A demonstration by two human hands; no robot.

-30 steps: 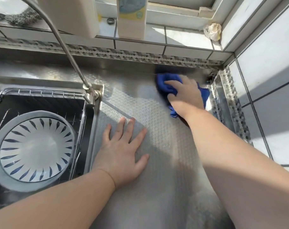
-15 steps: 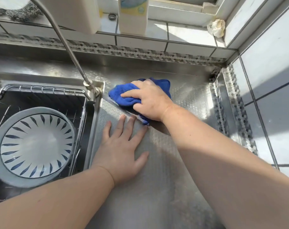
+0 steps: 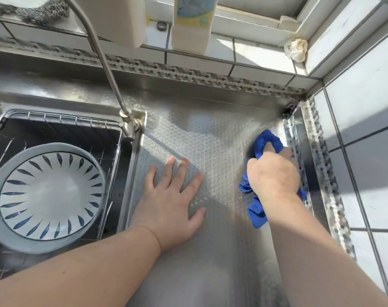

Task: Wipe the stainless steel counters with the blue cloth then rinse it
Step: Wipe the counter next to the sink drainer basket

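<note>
Head view shows the stainless steel counter [image 3: 210, 138] filling the middle of the frame, with a fine embossed pattern and sun on its upper part. At the left of the frame is the sink [image 3: 137, 151], and a wire rack [image 3: 55, 117] sits in it with a big plate [image 3: 46, 193] that has dark blue strokes around the inside. The faucet [image 3: 104, 63] rises from the sink corner to the upper left. The left hand [image 3: 173, 196] lies flat on the counter in the centre, fingers spread and straight, holding nothing. The right hand [image 3: 274, 176] is at the right of the frame, fingers curled around the blue cloth [image 3: 258, 209], which is bunched on the counter just beside the right raised edge. Two white bottles [image 3: 193, 23] stand on the tiled ledge at the top.
</note>
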